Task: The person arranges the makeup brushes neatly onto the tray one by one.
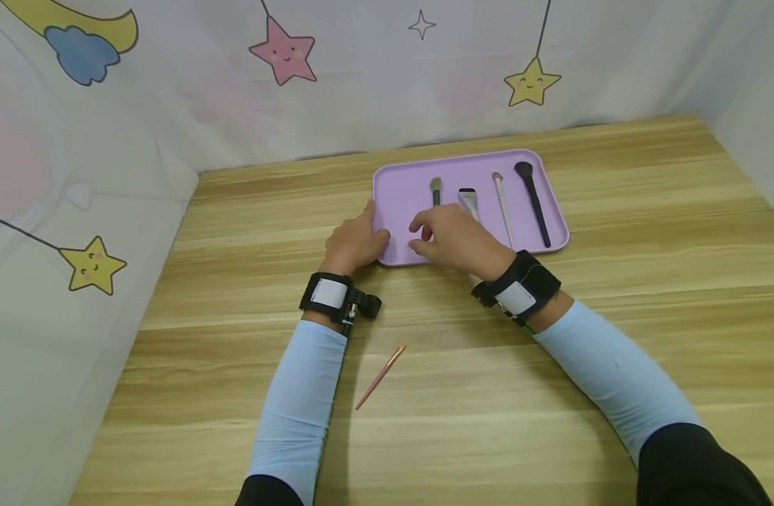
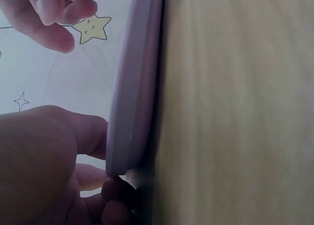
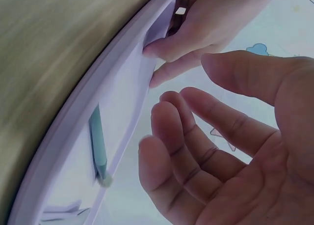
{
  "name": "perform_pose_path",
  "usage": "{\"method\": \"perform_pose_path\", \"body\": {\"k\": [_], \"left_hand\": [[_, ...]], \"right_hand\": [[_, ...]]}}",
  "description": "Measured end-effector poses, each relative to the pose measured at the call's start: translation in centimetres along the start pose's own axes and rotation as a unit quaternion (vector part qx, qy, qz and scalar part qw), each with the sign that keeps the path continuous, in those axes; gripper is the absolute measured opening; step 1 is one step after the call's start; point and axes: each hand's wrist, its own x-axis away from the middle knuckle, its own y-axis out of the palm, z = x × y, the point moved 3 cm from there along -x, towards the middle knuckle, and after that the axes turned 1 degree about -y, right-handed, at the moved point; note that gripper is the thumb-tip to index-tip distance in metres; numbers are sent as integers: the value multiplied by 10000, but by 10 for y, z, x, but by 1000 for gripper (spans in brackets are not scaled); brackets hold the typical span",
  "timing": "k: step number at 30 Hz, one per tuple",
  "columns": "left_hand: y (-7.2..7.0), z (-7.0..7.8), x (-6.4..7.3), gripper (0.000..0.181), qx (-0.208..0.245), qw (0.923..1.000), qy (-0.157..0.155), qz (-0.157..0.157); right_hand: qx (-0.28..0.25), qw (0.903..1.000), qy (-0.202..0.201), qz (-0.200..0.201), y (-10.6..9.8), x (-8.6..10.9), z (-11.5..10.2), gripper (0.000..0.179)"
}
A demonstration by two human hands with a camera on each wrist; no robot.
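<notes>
A light purple tray (image 1: pixel 396 193) lies on the table with several makeup brushes on it. My left hand (image 1: pixel 355 242) grips the tray's left edge, thumb over the rim and other fingers along the outside. Over the tray's front left part hovers my right hand (image 1: pixel 459 239), fingers loosely bent, nothing held between them. Beneath it, a dark green-handled brush (image 1: pixel 436 188) and a flat-headed brush (image 1: pixel 469 200) are partly hidden. The right wrist view shows the green handle (image 3: pixel 99 141) inside the tray. To the right lie a thin white-handled brush (image 1: pixel 503 204) and a black brush (image 1: pixel 535 200).
A slim copper-coloured stick, perhaps a brush (image 1: pixel 380 377), lies on the wooden table (image 1: pixel 247 281) between my forearms, in front of the tray. Behind the table hangs a white curtain (image 1: pixel 374 77) printed with stars.
</notes>
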Motion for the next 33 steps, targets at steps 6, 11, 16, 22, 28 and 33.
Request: {"method": "perform_pose_path", "body": {"k": [6, 11, 16, 22, 28, 33], "left_hand": [[0, 0, -1, 76, -34, 10000, 13, -14], [1, -1, -2, 76, -44, 10000, 6, -13], [1, -2, -3, 77, -31, 10000, 17, -5], [1, -2, -2, 78, -2, 10000, 54, -8], [0, -2, 0, 78, 69, 9999, 75, -27], [0, -2, 0, 77, 83, 9999, 54, -25]], "right_hand": [[9, 9998, -78, -186, 3, 3, -8, 28], [-85, 9989, -221, -396, 7, 6, -15, 25], [-113, 9973, -418, -590, 11, 10, -24, 23], [-129, 9963, -493, -687, 13, 12, -30, 20], [-142, 9935, -498, -1013, 17, 14, -34, 19], [-24, 9911, -464, -1248, 21, 16, -36, 25]]}}
